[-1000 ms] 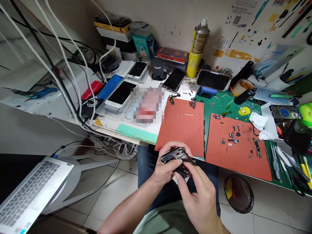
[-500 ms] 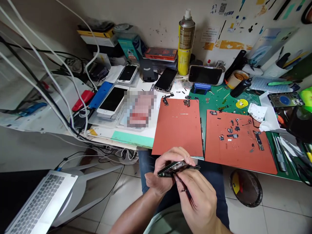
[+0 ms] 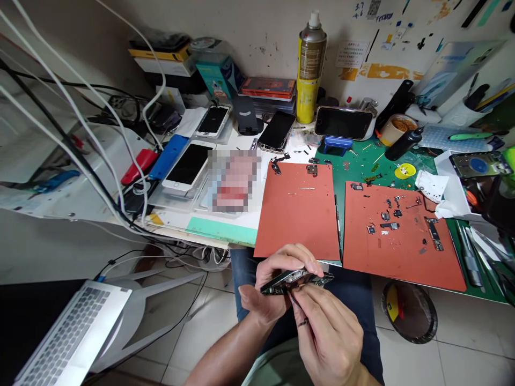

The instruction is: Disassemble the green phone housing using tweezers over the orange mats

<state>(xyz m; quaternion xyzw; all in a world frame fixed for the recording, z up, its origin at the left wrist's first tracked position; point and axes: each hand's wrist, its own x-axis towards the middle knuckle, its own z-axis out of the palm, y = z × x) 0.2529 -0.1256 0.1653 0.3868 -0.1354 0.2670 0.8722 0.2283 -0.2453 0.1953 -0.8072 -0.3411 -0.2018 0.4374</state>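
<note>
My left hand [image 3: 271, 292] holds a dark opened phone frame [image 3: 276, 285] tilted over my lap. Its fingers curl over the far edge and its thumb stands off to the left. Small metallic internals show inside the frame. My right hand [image 3: 330, 327] is closed in a pinch against the near side of the frame. A thin dark piece shows between its fingers, too hidden to name. Just beyond the hands lies the left orange-brown mat [image 3: 295, 214], with small parts along its top.
The right orange-brown mat [image 3: 402, 262] carries several small phone parts and a narrow circuit board [image 3: 434, 234]. A thin dark screwdriver [image 3: 338, 228] lies between the mats. A yellow spray can [image 3: 310, 69] and a propped phone [image 3: 343, 123] stand behind. A laptop [image 3: 80, 327] is at lower left, a bin [image 3: 409, 311] below right.
The view has shifted slightly, so the bench sits a little further right. Both hands keep their hold, and the phone frame has barely moved.
</note>
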